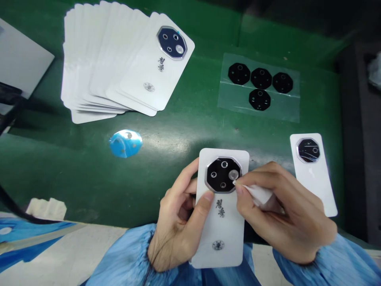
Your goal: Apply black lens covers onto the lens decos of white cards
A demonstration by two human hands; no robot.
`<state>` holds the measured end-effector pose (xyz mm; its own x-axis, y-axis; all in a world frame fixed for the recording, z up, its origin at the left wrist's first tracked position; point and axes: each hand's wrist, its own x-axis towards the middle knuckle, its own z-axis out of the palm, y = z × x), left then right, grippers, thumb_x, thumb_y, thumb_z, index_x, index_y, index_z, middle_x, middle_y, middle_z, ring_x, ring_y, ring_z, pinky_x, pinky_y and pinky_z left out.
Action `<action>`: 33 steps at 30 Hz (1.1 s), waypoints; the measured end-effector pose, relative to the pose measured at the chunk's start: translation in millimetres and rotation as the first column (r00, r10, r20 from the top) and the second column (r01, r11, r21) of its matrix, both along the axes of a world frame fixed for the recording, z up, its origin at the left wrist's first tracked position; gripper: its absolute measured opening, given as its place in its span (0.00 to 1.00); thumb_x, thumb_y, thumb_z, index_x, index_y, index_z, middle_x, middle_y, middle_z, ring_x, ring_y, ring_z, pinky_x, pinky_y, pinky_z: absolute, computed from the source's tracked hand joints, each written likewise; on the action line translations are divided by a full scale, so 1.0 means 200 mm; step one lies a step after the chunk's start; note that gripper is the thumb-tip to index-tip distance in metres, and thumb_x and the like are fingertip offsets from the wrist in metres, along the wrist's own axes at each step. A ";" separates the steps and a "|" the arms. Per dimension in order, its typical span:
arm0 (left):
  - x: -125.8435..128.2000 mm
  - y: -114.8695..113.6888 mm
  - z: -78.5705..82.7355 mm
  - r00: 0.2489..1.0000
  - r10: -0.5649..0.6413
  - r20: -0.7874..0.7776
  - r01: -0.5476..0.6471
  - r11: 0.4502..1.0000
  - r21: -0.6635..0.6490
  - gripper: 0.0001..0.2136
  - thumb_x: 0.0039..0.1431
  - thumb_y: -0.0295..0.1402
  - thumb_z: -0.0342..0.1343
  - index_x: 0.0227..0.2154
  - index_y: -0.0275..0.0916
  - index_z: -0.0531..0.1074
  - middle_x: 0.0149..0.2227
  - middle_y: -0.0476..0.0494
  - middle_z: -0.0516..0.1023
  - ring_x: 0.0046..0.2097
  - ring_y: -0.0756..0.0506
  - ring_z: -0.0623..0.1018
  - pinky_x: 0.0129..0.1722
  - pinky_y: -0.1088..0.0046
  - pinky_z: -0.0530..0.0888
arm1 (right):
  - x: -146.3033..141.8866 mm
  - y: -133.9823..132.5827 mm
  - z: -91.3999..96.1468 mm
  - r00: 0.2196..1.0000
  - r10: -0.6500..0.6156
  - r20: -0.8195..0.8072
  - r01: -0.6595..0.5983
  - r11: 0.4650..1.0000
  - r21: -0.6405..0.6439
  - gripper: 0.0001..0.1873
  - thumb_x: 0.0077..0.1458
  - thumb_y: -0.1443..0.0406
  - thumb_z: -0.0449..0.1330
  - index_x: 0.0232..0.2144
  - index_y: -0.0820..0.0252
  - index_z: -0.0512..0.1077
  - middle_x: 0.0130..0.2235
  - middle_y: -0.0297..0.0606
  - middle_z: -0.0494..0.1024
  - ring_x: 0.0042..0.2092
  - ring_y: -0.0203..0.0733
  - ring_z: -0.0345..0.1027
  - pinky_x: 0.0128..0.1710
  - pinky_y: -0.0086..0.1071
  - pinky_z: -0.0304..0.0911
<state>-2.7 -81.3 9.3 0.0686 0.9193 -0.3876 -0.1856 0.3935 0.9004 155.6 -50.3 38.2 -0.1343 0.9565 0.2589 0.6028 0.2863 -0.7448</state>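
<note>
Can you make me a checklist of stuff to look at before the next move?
1. Left grip holding the white rectangular panel with printed black marks: ok, thumb on its front.
2. Right grip pinching the white, soft-looking wad with a pointed tip: ok.
3. Tip pressing on the shiny black octagonal plate with round rings: cannot tell; it's at the edge, but contact isn't clear.
4. Shiny blue plastic film away from the held panel: ok, it lies apart on the green table.
5. Fanned stack of white rounded-corner panels squared up neatly: not ok, the edges are spread out.
</note>
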 end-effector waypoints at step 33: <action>-0.01 0.02 0.06 0.980 0.054 0.192 -0.021 0.985 -0.173 0.22 0.59 0.34 0.57 0.57 0.46 0.65 0.33 0.46 0.80 0.22 0.52 0.71 0.20 0.79 0.69 | 0.02 0.01 0.01 0.956 -0.032 -0.291 -0.020 0.984 -0.175 0.05 0.52 0.74 0.61 0.30 0.61 0.72 0.25 0.32 0.71 0.23 0.33 0.66 0.21 0.30 0.62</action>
